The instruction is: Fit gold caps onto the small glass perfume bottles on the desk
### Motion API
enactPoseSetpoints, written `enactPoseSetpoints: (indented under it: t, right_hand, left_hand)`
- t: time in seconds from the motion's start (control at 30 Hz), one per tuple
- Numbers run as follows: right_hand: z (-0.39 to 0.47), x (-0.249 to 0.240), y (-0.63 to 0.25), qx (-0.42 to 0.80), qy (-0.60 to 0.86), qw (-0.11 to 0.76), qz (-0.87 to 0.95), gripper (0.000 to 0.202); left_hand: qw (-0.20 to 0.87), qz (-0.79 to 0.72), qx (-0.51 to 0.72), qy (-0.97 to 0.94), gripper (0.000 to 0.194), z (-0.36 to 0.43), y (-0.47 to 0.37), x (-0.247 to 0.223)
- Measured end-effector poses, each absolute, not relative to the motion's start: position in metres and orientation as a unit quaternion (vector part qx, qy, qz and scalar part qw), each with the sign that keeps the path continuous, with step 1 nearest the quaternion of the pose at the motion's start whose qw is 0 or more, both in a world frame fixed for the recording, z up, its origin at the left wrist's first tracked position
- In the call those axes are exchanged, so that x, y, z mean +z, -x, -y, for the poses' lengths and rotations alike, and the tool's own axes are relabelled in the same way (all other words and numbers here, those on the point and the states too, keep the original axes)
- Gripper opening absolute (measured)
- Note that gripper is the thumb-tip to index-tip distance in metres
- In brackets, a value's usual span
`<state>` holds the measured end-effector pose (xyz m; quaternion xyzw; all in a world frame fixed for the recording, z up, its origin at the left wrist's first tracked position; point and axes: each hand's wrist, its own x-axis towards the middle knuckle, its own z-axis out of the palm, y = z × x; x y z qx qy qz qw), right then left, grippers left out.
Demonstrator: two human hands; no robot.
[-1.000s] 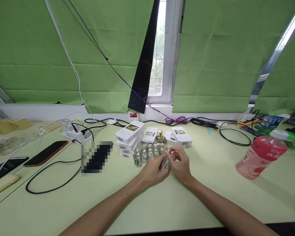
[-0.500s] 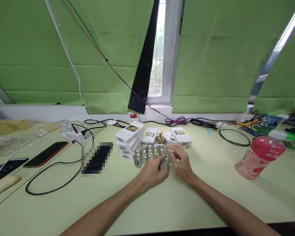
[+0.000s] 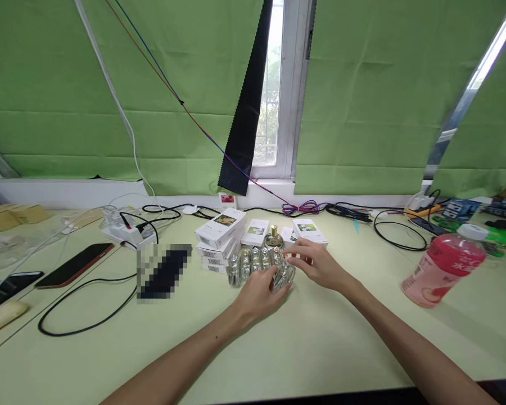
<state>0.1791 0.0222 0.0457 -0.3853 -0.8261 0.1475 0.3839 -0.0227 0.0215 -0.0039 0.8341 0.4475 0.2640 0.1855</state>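
A row of several small clear glass perfume bottles [image 3: 235, 271] stands in the middle of the table. At the row's right end, my left hand [image 3: 255, 295] has its thumb and fingers around a tilted glass bottle [image 3: 284, 275]. My right hand [image 3: 320, 264] hovers just right of that bottle, its curled fingers apart and their tips close to its upper end; whether they touch it is unclear. Behind the row stands a rounder bottle with a gold cap [image 3: 274, 237]. White boxes with flower pictures are stacked [image 3: 221, 228] on the left, with another box [image 3: 307, 232] behind my right hand.
A pink drink bottle [image 3: 442, 267] stands at the right. Phones [image 3: 76, 265], a power strip [image 3: 130, 232] and a looped black cable [image 3: 88, 279] lie on the left. More cables [image 3: 348, 211] run along the back beneath green blinds [image 3: 371, 101].
My right hand has moved slightly up and right, its fingers loosening away from the tilted bottle. My left hand stays around that bottle. The view has shifted slightly.
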Motion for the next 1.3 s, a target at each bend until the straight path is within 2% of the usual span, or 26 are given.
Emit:
enactPoseSetpoints:
  t: [0.17, 0.3, 0.53, 0.83, 1.3]
  right_hand:
    - [-0.02, 0.047, -0.177, 0.078, 0.392, 0.309, 0.863, 0.024]
    - [-0.022, 0.043, -0.176, 0.067, 0.398, 0.289, 0.868, 0.023]
    - [-0.025, 0.039, -0.176, 0.067, 0.397, 0.291, 0.868, 0.02]
    - [-0.026, 0.038, -0.173, 0.111, 0.356, 0.342, 0.863, 0.016]
    - [-0.023, 0.039, -0.169, 0.12, 0.384, 0.318, 0.859, 0.015]
  left_hand:
    - [0.185, -0.451, 0.257, -0.834, 0.029, -0.022, 0.023, -0.006]
    - [0.179, -0.448, 0.259, -0.837, 0.028, -0.022, 0.023, -0.007]
    - [0.176, -0.443, 0.261, -0.839, 0.025, -0.023, 0.022, -0.006]
    - [0.182, -0.443, 0.265, -0.837, 0.025, -0.023, 0.021, -0.008]
    - [0.187, -0.437, 0.273, -0.836, 0.024, -0.023, 0.021, -0.007]
